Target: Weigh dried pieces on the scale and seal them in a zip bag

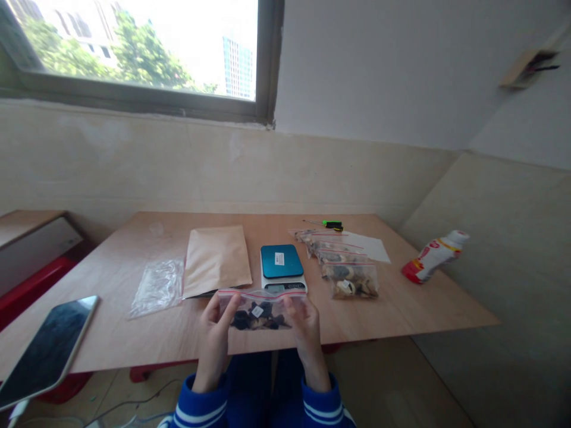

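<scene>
Both hands hold up a clear zip bag (261, 315) near the table's front edge. Dark dried pieces, perhaps mushrooms, and a small white packet lie in its bottom. My left hand (216, 330) pinches the bag's left upper corner, and my right hand (306, 327) pinches the right one, along the red-lined seal. Just behind the bag stands a kitchen scale (282, 261) with a blue plate and a white base; the bag's top edge overlaps its front in view. To the right, several filled zip bags (354, 282) lie in an overlapping row, with similar dried pieces inside.
Left of the scale lie a brown paper pouch (218, 258) and a stack of clear plastic bags (158, 288). A phone (42, 348) is at the far left. A screwdriver (328, 223), a white sheet (368, 245) and a drink bottle (432, 258) are on the right side.
</scene>
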The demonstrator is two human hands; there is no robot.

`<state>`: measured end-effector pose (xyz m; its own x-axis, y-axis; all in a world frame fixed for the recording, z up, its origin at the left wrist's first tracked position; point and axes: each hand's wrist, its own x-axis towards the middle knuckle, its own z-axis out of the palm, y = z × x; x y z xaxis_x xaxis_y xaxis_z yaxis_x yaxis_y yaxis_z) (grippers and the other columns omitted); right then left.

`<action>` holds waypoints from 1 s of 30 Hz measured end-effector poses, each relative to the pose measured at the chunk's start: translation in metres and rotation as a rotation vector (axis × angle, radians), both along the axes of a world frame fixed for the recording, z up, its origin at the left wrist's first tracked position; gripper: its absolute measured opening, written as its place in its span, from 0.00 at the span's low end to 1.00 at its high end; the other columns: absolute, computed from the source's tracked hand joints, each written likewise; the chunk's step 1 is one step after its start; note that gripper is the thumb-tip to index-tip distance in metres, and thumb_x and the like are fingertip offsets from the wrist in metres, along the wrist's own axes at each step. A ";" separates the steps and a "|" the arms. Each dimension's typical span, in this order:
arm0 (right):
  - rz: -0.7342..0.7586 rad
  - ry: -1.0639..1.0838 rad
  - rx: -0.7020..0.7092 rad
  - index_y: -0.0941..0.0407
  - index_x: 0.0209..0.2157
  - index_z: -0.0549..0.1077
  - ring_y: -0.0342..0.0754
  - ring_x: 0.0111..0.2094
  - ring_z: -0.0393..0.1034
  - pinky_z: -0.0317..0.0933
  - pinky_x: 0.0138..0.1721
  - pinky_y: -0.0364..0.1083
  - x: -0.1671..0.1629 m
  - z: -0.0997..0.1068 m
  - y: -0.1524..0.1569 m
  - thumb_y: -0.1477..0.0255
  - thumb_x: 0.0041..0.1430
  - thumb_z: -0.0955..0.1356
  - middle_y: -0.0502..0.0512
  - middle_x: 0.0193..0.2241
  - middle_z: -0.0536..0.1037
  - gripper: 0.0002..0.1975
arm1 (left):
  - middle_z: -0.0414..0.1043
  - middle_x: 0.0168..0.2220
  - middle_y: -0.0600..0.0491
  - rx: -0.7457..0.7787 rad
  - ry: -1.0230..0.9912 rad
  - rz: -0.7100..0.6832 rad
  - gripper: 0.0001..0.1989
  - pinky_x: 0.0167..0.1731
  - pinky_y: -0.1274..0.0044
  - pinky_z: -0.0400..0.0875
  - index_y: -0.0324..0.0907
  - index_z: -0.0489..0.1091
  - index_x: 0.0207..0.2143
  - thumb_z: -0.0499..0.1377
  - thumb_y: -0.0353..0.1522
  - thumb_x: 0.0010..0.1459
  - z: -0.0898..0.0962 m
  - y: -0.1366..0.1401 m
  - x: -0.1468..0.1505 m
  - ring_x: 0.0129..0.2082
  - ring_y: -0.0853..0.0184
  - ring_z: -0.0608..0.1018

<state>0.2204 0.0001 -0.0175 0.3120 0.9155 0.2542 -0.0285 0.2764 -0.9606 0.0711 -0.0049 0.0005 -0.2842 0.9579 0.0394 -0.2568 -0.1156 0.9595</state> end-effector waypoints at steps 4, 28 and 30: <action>0.099 -0.040 0.066 0.57 0.26 0.75 0.46 0.26 0.72 0.67 0.31 0.44 0.002 0.005 -0.001 0.65 0.52 0.70 0.50 0.22 0.76 0.09 | 0.75 0.27 0.55 0.005 -0.034 -0.027 0.13 0.32 0.79 0.70 0.39 0.72 0.30 0.64 0.41 0.50 -0.006 0.002 -0.001 0.29 0.69 0.75; 0.126 -0.096 0.096 0.56 0.27 0.75 0.46 0.31 0.72 0.68 0.35 0.45 0.003 0.003 -0.003 0.68 0.53 0.71 0.52 0.28 0.74 0.06 | 0.75 0.29 0.52 0.073 0.128 -0.043 0.11 0.32 0.77 0.73 0.39 0.74 0.29 0.66 0.38 0.47 -0.011 0.001 -0.003 0.31 0.65 0.78; 0.094 -0.116 0.115 0.56 0.28 0.77 0.47 0.35 0.72 0.68 0.37 0.45 0.001 0.003 -0.001 0.69 0.53 0.71 0.54 0.32 0.75 0.06 | 0.75 0.29 0.52 0.074 0.139 0.006 0.11 0.31 0.77 0.73 0.39 0.74 0.29 0.66 0.38 0.47 -0.011 0.001 -0.001 0.31 0.65 0.77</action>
